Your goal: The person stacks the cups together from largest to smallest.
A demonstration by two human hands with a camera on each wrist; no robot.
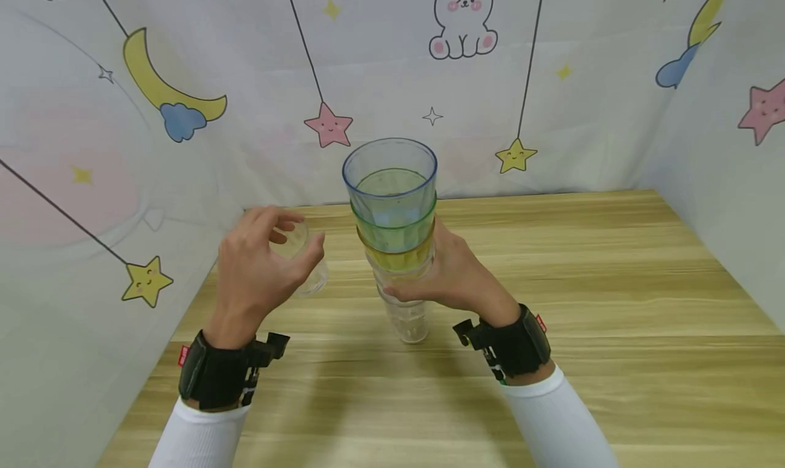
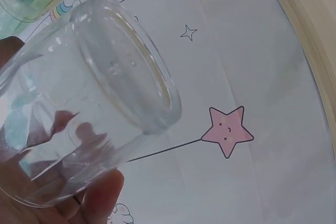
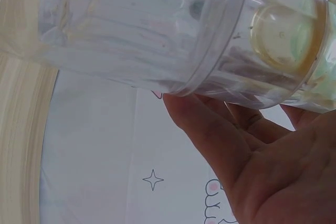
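Note:
My left hand (image 1: 260, 267) holds a clear cup (image 1: 315, 278) between thumb and fingers, left of the stack. Close up in the left wrist view, this clear cup (image 2: 68, 82) is tilted, its thick base facing the camera. With my right hand (image 1: 460, 270) I grip a tall stack of nested cups around its clear lower part. A blue-rimmed cup (image 1: 390, 156) tops the stack, then a green cup (image 1: 395, 235) and a yellow cup (image 1: 398, 258), with clear cups (image 1: 407, 318) lowest. In the right wrist view, thumb and fingers lie along the clear cups (image 3: 142, 35).
The wood-grain table (image 1: 582, 304) spreads beneath both hands. A white cloth backdrop (image 1: 392, 80) printed with stars, moons and a bear rises behind the table and along its left and right sides.

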